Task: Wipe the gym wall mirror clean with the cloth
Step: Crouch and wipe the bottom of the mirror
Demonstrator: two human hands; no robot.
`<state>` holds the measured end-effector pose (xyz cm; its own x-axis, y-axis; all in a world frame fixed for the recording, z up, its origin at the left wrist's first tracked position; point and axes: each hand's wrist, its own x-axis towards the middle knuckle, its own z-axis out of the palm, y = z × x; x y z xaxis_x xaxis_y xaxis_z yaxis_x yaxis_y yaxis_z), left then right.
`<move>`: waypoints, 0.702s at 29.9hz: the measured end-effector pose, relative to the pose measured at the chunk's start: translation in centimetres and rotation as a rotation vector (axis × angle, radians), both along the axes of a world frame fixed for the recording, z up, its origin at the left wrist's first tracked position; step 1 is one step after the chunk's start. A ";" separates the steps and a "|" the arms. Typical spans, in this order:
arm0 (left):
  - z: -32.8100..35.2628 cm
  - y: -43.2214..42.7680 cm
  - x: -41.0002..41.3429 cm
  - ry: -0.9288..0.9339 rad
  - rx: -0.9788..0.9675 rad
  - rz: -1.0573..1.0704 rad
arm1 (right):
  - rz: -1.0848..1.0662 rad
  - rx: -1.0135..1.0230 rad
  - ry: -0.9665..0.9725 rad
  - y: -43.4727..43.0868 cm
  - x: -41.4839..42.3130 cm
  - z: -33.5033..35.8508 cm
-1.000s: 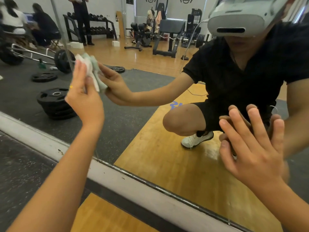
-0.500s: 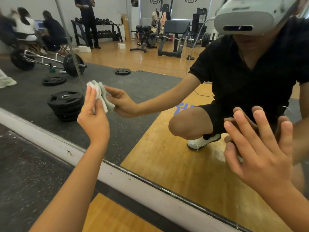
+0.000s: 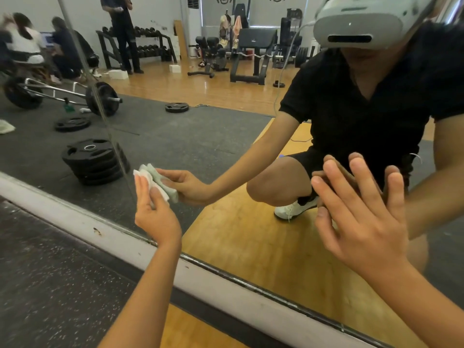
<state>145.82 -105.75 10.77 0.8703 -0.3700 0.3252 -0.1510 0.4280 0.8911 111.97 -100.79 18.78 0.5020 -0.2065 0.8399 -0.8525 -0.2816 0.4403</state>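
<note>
The left hand (image 3: 155,217) has its grip closed on the folded cloth (image 3: 150,180), fingers behind and thumb in front, holding it against the mirror (image 3: 200,146) low down, just above the white bottom frame (image 3: 75,219). The right hand (image 3: 364,222) holds nothing; its grip is released, fingers straight and spread, flat on the glass well to the right. In the reflection a stack of weight plates (image 3: 90,162) sits just left of the cloth. A dark speckled mat (image 3: 50,285) covers the floor below.
</note>
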 end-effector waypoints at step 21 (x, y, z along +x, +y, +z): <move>-8.3 0.0 1.6 -0.262 -0.067 -0.091 | 0.051 0.216 -0.147 2.1 3.3 -8.1</move>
<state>147.46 -105.75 2.46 0.7173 -0.4131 0.5611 -0.3310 0.5066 0.7961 115.31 -98.71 10.71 0.3923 -0.3661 0.8438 -0.8851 -0.4000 0.2379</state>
